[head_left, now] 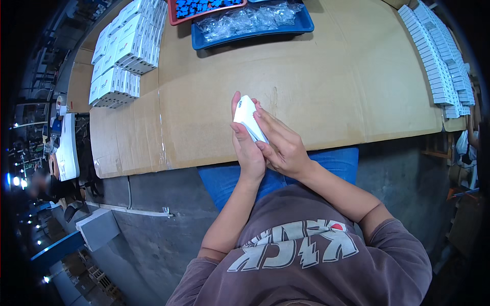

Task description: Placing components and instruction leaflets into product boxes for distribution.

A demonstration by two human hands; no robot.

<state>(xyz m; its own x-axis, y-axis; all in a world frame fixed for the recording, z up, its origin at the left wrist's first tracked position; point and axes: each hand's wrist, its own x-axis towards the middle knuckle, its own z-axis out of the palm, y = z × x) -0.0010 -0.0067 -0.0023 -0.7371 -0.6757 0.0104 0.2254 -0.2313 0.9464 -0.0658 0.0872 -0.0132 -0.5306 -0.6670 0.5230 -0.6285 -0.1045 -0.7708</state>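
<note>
Between my two hands is a small white box [246, 111], held tilted above the near edge of the cardboard-covered table. My left hand [248, 153] wraps it from the left and below, with the thumb along its near side. From the right, my right hand [284, 144] closes on it, its fingers lying over the box's right side and its thumb at the near end. A dark mark shows near the box's far end. My fingers hide much of its lower part.
Stacked white boxes [120, 56] stand at the table's far left, and long stacks of white boxes [434, 56] line the right edge. At the back, a blue tray [255, 42] holds clear plastic pieces beside a red tray [176, 21] of small blue parts. Brown cardboard [326, 92] covers the table.
</note>
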